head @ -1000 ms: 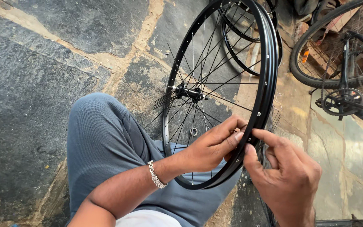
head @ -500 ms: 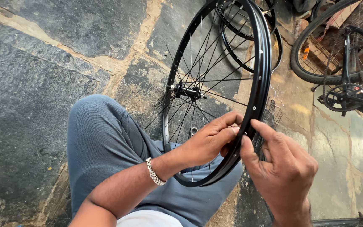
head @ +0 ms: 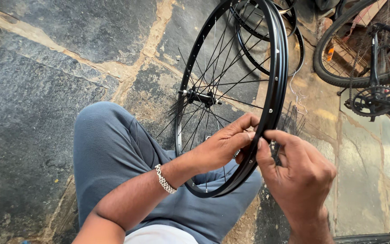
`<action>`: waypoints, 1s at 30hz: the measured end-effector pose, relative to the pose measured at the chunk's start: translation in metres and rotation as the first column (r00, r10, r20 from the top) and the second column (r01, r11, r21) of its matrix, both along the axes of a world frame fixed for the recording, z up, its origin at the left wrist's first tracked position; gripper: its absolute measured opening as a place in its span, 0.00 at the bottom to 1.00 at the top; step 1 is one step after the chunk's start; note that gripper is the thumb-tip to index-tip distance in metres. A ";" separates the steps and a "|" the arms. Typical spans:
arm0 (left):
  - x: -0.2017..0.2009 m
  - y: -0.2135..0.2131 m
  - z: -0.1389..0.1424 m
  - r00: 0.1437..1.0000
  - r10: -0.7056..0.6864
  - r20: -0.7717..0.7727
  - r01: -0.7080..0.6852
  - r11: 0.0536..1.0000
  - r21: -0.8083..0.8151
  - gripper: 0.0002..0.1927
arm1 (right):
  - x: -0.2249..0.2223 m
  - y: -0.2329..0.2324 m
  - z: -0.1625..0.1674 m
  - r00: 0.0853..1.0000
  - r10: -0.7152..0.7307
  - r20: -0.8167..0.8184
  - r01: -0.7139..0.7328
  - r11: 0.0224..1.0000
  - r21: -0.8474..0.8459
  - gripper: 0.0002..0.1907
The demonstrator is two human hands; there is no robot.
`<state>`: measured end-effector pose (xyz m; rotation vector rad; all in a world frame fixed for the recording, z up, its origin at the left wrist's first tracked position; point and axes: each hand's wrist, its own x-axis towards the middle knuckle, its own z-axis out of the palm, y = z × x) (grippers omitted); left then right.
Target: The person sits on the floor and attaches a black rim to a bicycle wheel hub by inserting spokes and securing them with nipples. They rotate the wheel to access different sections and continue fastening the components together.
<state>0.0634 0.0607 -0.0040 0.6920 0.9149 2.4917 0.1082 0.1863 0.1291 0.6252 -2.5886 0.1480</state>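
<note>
Both hands, left hand (head: 222, 147) and right hand (head: 296, 174), pinch the black wheel rim (head: 277, 81) propped on the knee (head: 109, 135), probably around 1 tiny nipple that could slip onto the stone floor (head: 37, 90).

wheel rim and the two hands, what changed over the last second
The right hand slid a little down the black wheel rim, thumb and fingers closing toward the left hand's fingertips. The left hand kept its pinch at the same spot on the rim's inner edge. The wheel stayed upright against the knee, hub in place; the view only shifted slightly.
</note>
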 end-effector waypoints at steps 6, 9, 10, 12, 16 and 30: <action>0.001 0.002 0.003 1.000 0.003 0.014 -0.003 1.000 0.020 0.16 | 0.002 0.016 -0.012 0.997 -0.052 0.055 0.059 0.989 -0.136 0.16; 0.002 0.003 0.006 0.999 0.002 0.039 -0.005 0.997 0.071 0.16 | 0.008 0.024 -0.027 0.990 -0.036 0.138 0.080 0.940 -0.331 0.17; 0.002 0.002 0.006 0.999 0.004 0.050 -0.008 0.996 0.094 0.16 | 0.011 0.026 -0.033 0.987 -0.023 0.161 0.083 0.923 -0.375 0.17; 0.004 -0.003 0.004 1.000 0.013 0.026 -0.015 0.998 0.053 0.12 | 0.018 0.031 -0.046 0.975 -0.003 0.220 0.108 0.877 -0.468 0.18; 0.001 -0.006 -0.002 1.000 -0.018 -0.018 0.019 0.999 0.039 0.10 | 0.042 0.035 -0.076 0.947 0.051 0.317 0.156 0.789 -0.595 0.20; 0.003 -0.011 0.003 0.999 -0.043 0.011 0.043 0.999 0.016 0.13 | 0.083 0.029 -0.136 0.794 0.155 0.588 0.376 0.636 -0.674 0.17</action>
